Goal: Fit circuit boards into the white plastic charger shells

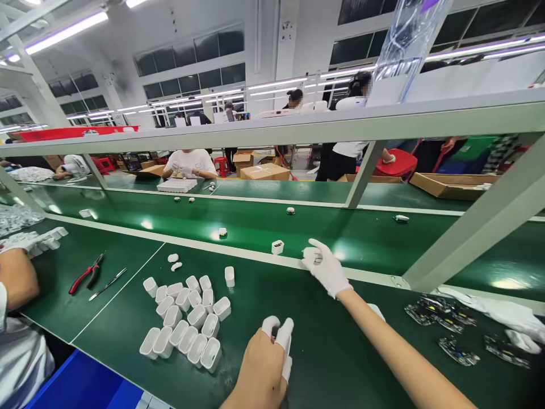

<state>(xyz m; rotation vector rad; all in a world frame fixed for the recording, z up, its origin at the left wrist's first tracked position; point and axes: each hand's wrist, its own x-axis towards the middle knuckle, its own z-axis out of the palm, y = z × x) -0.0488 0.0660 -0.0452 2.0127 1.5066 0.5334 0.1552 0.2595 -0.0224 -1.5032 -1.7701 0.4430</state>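
My right hand [326, 268], in a white glove, reaches over the pale rail beside the green conveyor belt. Its index finger is stretched out, the others bend loosely, and no object shows in it. Just left of its fingers, apart from them, a small white case [277, 247] with dark parts inside stands on the belt. Low over the green bench is my left hand [270, 355], with white covers on its fingers. Its thumb and index tips are slightly apart with nothing visible between them; its palm is hidden. Left of it lie many hollow white shells [196, 316], mostly with their openings up.
Red-handled pliers [87, 274] and tweezers [108, 284] lie at left, near a neighbour's arm [17, 278]. Black circuit boards [440, 312] and white gloves [498, 312] lie at right. A slanted post [477, 216] carries the overhead shelf. Small white pieces [222, 232] sit along the belt.
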